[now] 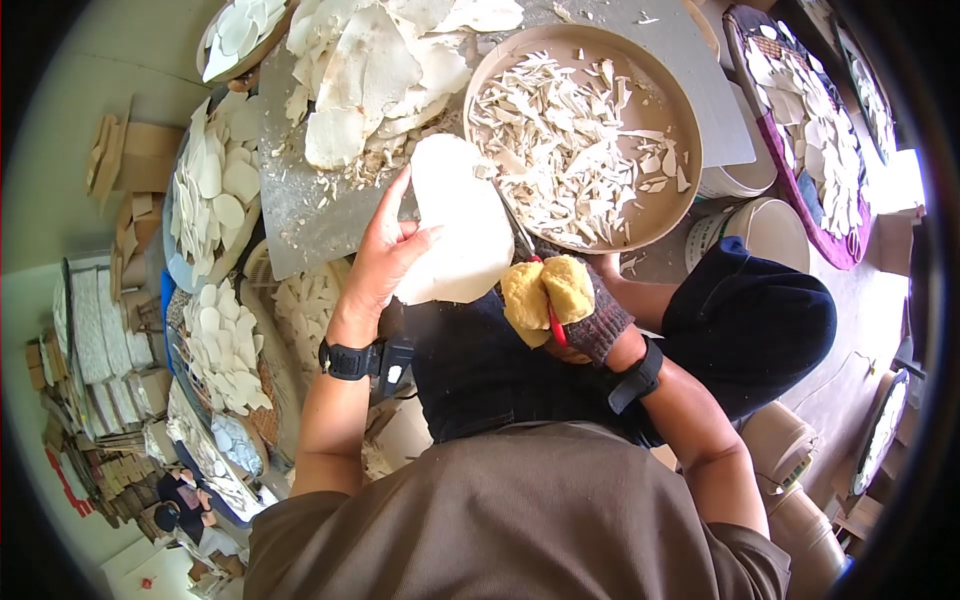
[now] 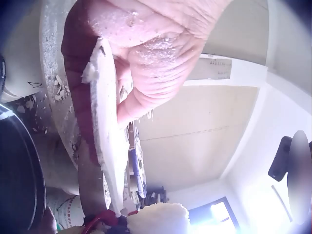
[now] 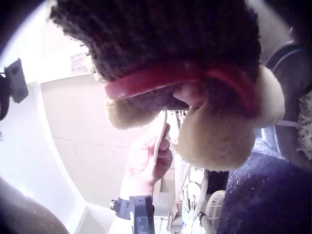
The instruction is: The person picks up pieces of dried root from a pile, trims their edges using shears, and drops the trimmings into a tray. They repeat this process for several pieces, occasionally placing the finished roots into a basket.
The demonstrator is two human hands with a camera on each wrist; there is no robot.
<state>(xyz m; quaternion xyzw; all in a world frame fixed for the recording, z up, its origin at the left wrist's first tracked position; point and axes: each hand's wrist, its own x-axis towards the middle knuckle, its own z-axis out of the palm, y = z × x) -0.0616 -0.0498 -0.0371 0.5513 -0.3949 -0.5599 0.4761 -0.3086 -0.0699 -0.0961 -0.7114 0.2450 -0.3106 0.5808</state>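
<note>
Gripping scissors (image 1: 559, 327), the right hand (image 1: 604, 325) is half-hidden by foam (image 1: 572, 290); the left hand (image 1: 385, 252) pinches a white sheet (image 1: 460, 230).

Head view bright; 2 wrist views glare-washed; edges dark, warped.

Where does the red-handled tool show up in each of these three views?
Head: the red-handled tool is right of centre, partly behind yellow foam.
Left wrist: bottom edge, left of centre.
Right wrist: above centre, across the middle.
Shared landmark: the flat pale piece in the left hand.
</note>
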